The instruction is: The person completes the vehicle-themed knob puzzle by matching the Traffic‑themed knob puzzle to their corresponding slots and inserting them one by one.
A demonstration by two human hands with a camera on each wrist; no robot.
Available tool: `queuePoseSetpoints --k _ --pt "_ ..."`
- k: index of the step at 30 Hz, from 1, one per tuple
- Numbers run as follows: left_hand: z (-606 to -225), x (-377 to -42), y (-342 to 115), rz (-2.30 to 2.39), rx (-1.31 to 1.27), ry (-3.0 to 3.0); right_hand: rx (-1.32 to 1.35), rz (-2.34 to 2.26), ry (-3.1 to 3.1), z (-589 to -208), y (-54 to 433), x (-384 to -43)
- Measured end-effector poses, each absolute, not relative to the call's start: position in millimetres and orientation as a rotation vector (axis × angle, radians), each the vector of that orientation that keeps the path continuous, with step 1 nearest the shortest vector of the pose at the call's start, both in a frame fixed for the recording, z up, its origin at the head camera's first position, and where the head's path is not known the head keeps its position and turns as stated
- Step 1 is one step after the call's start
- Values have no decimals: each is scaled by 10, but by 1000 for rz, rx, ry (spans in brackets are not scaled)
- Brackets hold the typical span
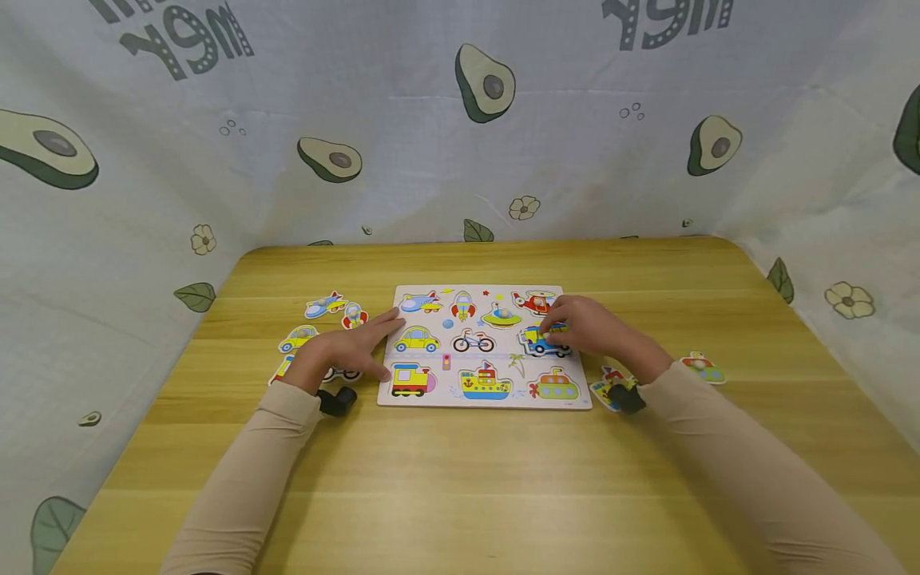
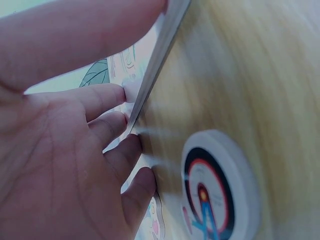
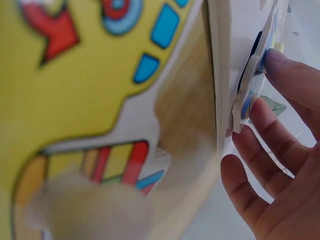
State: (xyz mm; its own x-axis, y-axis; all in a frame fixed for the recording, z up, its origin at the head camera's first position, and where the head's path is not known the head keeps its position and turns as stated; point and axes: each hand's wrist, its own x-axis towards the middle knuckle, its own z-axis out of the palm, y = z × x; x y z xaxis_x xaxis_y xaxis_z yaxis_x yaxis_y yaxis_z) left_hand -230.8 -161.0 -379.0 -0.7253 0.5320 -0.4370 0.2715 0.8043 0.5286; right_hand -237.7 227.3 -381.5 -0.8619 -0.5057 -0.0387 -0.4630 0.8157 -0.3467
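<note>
A white puzzle board (image 1: pixel 447 395) with printed vehicles lies flat on the table. My left hand (image 1: pixel 346 349) is spread at its left edge, thumb and fingertips touching the rim. Close below that palm, a bicycle piece (image 2: pixel 212 185) lies on the wood, mostly hidden in the head view. At the board's right side, my right hand (image 1: pixel 588 323) pinches a blue truck piece (image 1: pixel 535 345) by its knob. In the right wrist view the truck piece (image 3: pixel 245 102) is close against the board's face, slightly tilted over the matching dark outline.
Left of the board lie airplane (image 1: pixel 326 304), rocket (image 1: pixel 354 315), car (image 1: pixel 297 339) and train (image 1: pixel 281 370) pieces. A ship piece (image 1: pixel 608 390) lies under my right wrist, a submarine piece (image 1: pixel 704 368) farther right. A patterned curtain (image 1: pixel 424 176) hangs behind the table.
</note>
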Motion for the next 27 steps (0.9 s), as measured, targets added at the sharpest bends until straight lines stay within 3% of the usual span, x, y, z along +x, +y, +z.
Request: queuePoseSetpoints --k 27 --pt "-3788 -2310 -1641 603 620 2392 -776 -548 2835 -3814 2235 -2386"
